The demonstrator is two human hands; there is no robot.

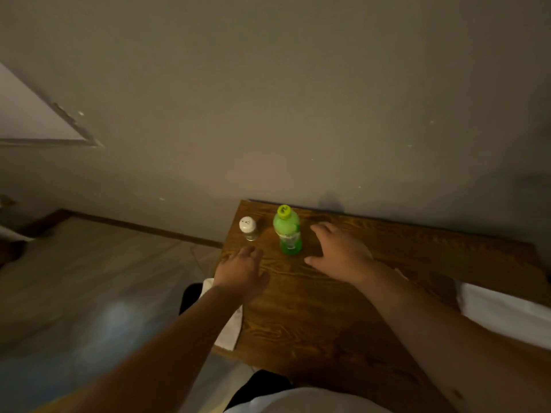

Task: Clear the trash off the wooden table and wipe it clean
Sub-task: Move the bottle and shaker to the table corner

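one green bottle (287, 231) upright, yellow-green cap, on wooden table (328, 308), left hand (240, 271) and right hand (338, 248) grip released

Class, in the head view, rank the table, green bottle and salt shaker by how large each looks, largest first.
1. Table
2. Green bottle
3. Salt shaker
Bottle and shaker stand side by side at like distance, so their order is sound.

Wooden table (313, 317) carries green bottle (287, 231); shaker (248, 228); white cloth (231, 326).
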